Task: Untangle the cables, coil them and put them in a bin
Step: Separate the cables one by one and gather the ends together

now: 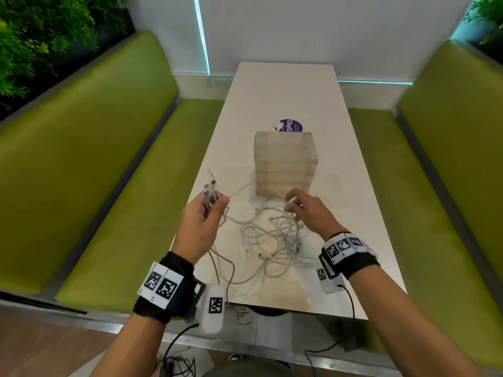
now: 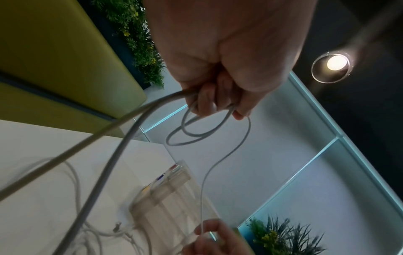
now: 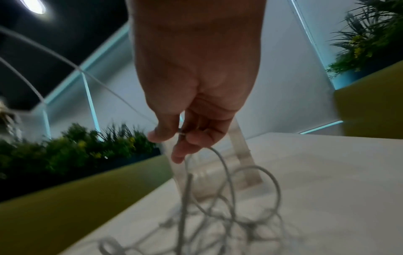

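A bundle of cable ends (image 1: 210, 192) is being gripped by the left hand (image 1: 200, 227) above the table's (image 1: 285, 85) left edge; one strand (taut) is being pinched by the right hand (image 1: 307, 210) over the tangle (image 1: 272, 240).

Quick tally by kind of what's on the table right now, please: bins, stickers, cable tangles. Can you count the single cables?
Clear plastic stacked bins: 1 stack; number of tiers unclear
Round purple sticker: 1
Tangle of white cables: 1 heap; single cables cannot be counted
Hands on cables: 2, the left hand gripping a bunch of cable ends, the right hand pinching one strand
Total: 3 kinds on the white table
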`<state>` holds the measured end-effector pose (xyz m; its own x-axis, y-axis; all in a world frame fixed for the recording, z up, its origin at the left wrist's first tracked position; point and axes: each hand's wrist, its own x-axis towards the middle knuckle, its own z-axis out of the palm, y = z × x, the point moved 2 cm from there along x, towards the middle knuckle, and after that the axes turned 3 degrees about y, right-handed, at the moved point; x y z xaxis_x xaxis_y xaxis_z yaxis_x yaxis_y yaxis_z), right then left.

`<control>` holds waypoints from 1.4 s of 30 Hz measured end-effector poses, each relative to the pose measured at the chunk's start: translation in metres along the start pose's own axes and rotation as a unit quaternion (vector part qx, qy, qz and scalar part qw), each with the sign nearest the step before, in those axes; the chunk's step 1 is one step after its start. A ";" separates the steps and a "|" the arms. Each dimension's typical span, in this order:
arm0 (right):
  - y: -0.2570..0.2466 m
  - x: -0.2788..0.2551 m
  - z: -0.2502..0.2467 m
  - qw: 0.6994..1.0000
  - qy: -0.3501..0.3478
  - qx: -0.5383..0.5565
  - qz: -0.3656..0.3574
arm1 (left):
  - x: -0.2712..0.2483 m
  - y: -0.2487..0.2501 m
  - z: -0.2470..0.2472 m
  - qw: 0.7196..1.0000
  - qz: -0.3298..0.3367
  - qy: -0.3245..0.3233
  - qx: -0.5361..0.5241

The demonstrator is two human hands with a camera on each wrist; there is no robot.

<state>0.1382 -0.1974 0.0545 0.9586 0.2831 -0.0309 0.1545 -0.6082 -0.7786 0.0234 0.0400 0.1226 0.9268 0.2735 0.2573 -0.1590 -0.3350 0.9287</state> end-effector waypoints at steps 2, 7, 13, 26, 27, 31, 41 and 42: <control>-0.017 -0.013 -0.005 0.998 -0.016 0.034 -0.057 | -0.003 -0.008 0.001 0.999 -0.029 -0.041 0.004; -0.059 -0.052 -0.013 0.971 -0.106 0.006 -0.215 | -0.018 -0.002 0.019 0.970 -0.095 -0.224 -0.001; -0.080 -0.079 -0.007 0.941 -0.224 0.219 -0.126 | -0.032 0.004 0.030 0.915 -0.136 -0.379 -0.034; -0.072 -0.085 0.020 0.947 -0.125 0.295 0.001 | -0.038 -0.014 0.034 0.939 -0.186 -0.288 0.004; -0.072 -0.085 0.020 0.947 -0.115 0.299 0.011 | -0.038 -0.015 0.035 0.941 -0.189 -0.280 0.010; -0.070 -0.085 0.020 0.955 -0.119 0.270 0.016 | -0.038 -0.018 0.033 0.940 -0.195 -0.281 0.003; -0.038 -0.100 0.029 0.947 -0.196 0.253 0.045 | -0.035 -0.020 -0.001 0.945 -0.122 -0.303 -0.030; -0.030 -0.102 0.034 0.946 -0.207 0.245 0.051 | -0.035 -0.020 -0.004 0.952 -0.113 -0.283 -0.032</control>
<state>0.0279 -0.1833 0.0598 0.7715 0.5686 -0.2854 -0.1609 -0.2596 -0.9522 -0.0068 0.0402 0.0964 0.9718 -0.2034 -0.1197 0.0633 -0.2640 0.9625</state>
